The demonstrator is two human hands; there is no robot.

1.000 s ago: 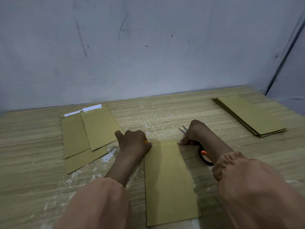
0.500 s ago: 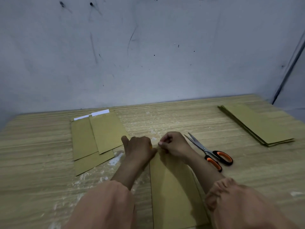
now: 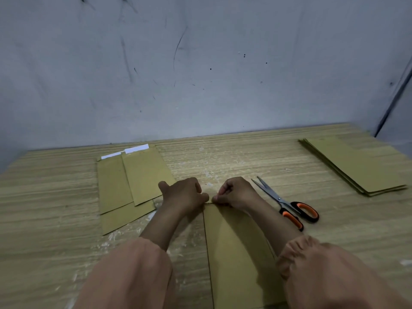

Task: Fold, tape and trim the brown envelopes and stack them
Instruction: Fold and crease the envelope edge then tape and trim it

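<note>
Envelopes (image 3: 131, 186) lie fanned at the far left of the wooden table (image 3: 55, 208), three brown ones overlapping, with white strips showing at the far ends of two. Beside them the left hand (image 3: 185, 195) is curled, knuckles up, at the far left corner of the brown envelope in front (image 3: 234, 253); its fingertips are hidden, so what they grip is hard to make out. The right hand (image 3: 236, 194) pinches that envelope's far edge, thumb against curled fingers. Both forearms and sleeves cover part of the envelope, and its near end is cut off by the frame. Scissors (image 3: 287, 205) with orange-and-black handles lie just right of the right wrist, blades slightly apart. A neat stack (image 3: 356, 166) of brown envelopes sits at the far right.
</note>
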